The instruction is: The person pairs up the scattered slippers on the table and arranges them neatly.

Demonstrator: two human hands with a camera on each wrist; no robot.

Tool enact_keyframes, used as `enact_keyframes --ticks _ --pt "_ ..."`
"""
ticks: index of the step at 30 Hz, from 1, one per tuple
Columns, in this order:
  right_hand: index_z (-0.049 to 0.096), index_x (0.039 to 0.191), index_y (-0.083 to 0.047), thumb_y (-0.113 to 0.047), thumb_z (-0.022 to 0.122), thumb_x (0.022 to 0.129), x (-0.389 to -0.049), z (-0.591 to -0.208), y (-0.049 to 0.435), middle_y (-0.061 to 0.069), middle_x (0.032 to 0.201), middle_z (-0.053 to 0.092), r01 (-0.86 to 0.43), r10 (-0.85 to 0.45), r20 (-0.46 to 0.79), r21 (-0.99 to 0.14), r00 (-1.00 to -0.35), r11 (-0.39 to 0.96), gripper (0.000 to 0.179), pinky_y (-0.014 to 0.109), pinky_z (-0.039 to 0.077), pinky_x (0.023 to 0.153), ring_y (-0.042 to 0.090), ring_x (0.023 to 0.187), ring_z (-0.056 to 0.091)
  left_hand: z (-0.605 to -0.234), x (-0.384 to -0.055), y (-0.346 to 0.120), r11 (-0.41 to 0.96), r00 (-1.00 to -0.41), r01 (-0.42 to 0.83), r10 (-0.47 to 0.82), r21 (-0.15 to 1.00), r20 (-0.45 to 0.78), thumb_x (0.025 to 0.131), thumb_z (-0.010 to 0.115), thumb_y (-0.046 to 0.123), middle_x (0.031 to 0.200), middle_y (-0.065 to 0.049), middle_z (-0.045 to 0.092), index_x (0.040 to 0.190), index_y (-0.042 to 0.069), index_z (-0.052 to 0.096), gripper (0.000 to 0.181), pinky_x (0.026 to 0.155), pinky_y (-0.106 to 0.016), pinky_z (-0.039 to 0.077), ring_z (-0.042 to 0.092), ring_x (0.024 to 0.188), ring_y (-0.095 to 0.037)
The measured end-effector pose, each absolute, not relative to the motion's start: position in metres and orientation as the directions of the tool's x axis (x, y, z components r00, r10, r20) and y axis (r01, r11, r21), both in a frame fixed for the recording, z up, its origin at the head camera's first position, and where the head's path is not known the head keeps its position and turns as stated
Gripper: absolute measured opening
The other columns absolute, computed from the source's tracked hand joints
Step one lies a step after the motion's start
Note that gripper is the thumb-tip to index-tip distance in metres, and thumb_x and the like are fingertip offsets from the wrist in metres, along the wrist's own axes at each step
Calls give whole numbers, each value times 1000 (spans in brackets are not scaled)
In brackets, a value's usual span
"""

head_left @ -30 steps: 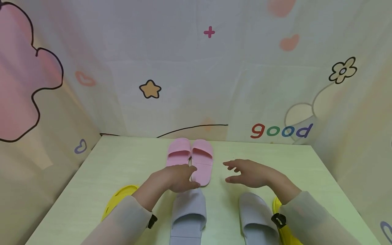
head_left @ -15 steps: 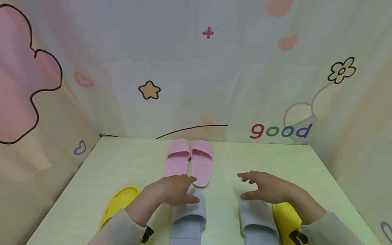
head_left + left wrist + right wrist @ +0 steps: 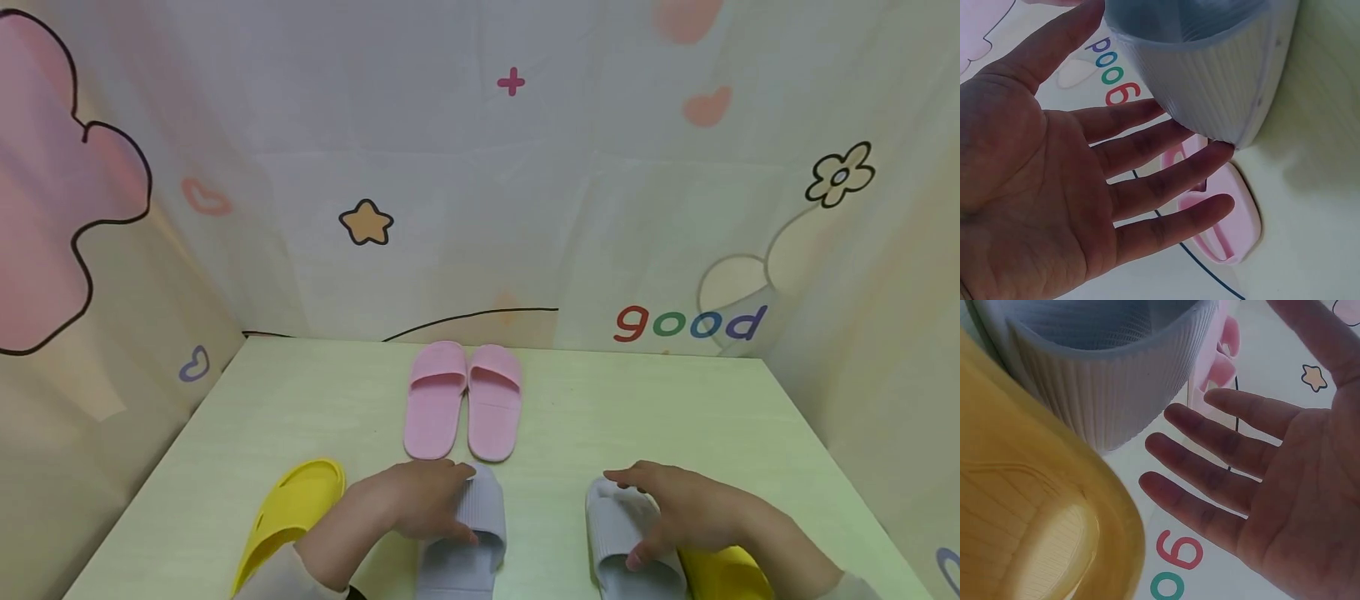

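Observation:
Two ribbed grey slippers lie apart at the front of the table, a left one (image 3: 486, 504) and a right one (image 3: 617, 521). Over the left slipper's strap hovers my left hand (image 3: 420, 500), its fingers spread; in the left wrist view the fingertips come right at the toe end of the grey slipper (image 3: 1204, 81). My right hand (image 3: 701, 508) reaches over the other slipper with fingers extended. In the right wrist view these fingers (image 3: 1210, 475) point towards the grey slipper (image 3: 1104, 400), with a gap between. Neither palm holds anything.
A yellow slipper (image 3: 300, 496) lies left of my left forearm. Another yellow slipper (image 3: 727, 571) sits close beside the right grey one, partly under my right arm. Paired pink slippers (image 3: 495, 417) stand at the back, before a printed curtain (image 3: 450, 167).
Both hands have come back towards me and lower, from beside the pink slippers to over the grey ones. My right hand also shifted to the right. The slippers stay where they were.

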State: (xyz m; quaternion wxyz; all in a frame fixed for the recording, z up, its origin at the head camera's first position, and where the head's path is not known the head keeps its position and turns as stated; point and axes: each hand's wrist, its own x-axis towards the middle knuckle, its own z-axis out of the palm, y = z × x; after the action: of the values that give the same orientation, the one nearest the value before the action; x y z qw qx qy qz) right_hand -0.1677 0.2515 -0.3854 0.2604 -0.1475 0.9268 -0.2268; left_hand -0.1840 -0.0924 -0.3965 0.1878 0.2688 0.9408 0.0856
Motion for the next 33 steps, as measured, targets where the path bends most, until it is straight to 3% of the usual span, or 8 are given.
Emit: enact_keyframes --ticks 4,8,16,23,33 --pt "52 137 -26 -46 87 62 -164 -391 253 0 131 55 -190 -407 -402 -479 -821 857 85 56 43 97 21 112 51 -402 -184 -95 831 -783 487 552 268 -289 73 76 56 97 5 60 122 14 57 67 80 -34 48 55 86 -10" --pt "55 134 -22 -42 88 63 -163 -394 253 -2 126 57 -211 -412 -389 -464 -824 860 81 53 44 97 19 107 51 -405 -184 -97 821 -786 496 563 282 -258 73 77 53 99 3 61 122 13 57 66 81 -34 48 55 87 -11" --pt "58 131 -22 -41 86 66 -164 -402 253 -7 123 57 -239 -413 -379 -428 -828 872 73 52 42 99 17 108 51 -408 -183 -99 817 -790 484 562 313 -244 74 77 52 106 5 63 127 14 57 68 83 -35 48 55 90 -10" --pt "57 131 -22 -40 85 68 -165 -404 252 0 130 56 -202 -410 -412 -461 -814 864 71 57 39 102 21 114 51 -410 -181 -99 811 -791 505 572 294 -218 74 76 54 110 5 64 128 15 57 70 85 -34 48 58 92 -12" --pt "53 136 -22 -48 80 71 -165 -406 252 -11 122 55 -292 -461 -388 -420 -798 859 75 48 44 98 13 107 51 -414 -180 -97 811 -802 517 571 275 -176 73 76 55 106 6 67 124 16 59 66 81 -34 48 59 86 -12"
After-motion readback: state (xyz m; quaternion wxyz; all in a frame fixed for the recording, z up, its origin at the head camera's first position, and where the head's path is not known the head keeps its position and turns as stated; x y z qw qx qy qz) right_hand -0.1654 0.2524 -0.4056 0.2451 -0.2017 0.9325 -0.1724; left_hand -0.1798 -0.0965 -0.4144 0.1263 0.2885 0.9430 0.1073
